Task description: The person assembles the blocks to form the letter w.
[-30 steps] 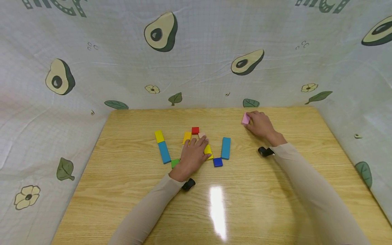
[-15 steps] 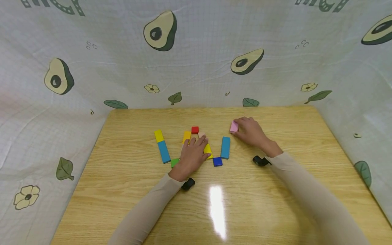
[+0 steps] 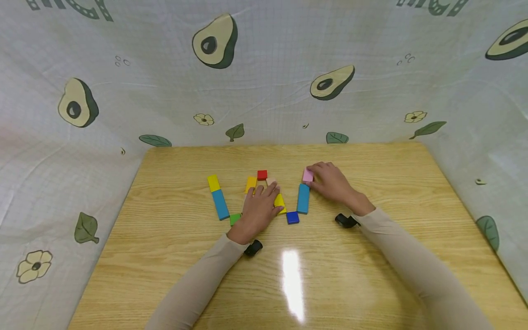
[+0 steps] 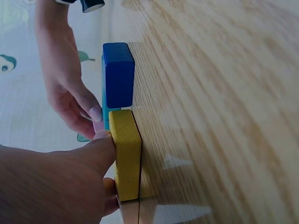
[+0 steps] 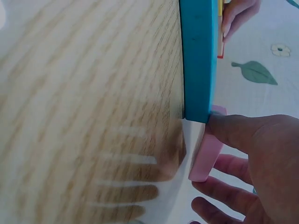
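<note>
My right hand [image 3: 331, 183] pinches a pink block [image 3: 307, 175] between thumb and fingers. In the right wrist view that pink block [image 5: 208, 154] is tilted, close to the end of a light-blue block [image 5: 198, 60]. My left hand [image 3: 257, 213] rests over the middle blocks with fingers spread, its thumb at a yellow block [image 4: 127, 156]. Around those fingers show an orange block [image 3: 250, 184], a red block [image 3: 262, 175], a pale block [image 3: 270, 182] and a green block [image 3: 235, 219]. Part of the middle group is hidden under this hand.
To the left, a yellow block [image 3: 213, 183] and a light-blue block [image 3: 220, 205] form a slanted line. A dark-blue block [image 3: 293, 217] lies beside the right light-blue one. Behind the wooden table [image 3: 173, 270] hangs a patterned cloth [image 3: 264, 82].
My right hand has brought the pink block leftward and toward me, to the far end of the right light-blue block. My left hand has stayed in place.
</note>
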`<state>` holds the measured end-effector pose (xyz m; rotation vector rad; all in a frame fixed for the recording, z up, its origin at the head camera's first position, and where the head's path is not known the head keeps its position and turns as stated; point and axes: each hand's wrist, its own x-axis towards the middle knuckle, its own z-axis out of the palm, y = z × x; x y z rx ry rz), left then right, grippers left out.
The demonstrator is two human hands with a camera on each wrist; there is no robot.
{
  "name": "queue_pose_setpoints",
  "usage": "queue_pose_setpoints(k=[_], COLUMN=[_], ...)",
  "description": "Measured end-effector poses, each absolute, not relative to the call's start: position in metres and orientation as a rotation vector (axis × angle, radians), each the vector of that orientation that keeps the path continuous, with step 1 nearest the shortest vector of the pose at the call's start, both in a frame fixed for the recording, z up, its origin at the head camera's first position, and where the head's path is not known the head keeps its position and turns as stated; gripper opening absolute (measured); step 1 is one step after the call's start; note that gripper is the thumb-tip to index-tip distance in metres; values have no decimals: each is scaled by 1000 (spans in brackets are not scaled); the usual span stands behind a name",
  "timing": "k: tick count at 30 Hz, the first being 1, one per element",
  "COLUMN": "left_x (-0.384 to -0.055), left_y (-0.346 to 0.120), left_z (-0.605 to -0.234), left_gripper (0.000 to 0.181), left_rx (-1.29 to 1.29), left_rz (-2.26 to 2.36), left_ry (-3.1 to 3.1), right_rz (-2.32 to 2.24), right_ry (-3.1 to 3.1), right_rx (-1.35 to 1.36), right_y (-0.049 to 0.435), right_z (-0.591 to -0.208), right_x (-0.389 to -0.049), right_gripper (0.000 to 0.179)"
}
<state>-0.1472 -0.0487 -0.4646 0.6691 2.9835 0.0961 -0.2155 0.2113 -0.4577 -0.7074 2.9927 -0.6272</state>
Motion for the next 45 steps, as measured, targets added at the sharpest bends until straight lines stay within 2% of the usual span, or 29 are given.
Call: queue_pose_setpoints(k=[27,45], left_x=[-144,-151], left_y=[-48,-59], left_z=[-464,-459], left_gripper=[66,64], left_rx=[679,686], left_rz=[89,239], left_ry=[2985,2969], right_rz=[-635,-702], right_ry=[2955,2984], right_rx=[-738,-690], right_y=[211,225], right_z=[-464,-465], right_x=[-213,-202], right_gripper=[45,52])
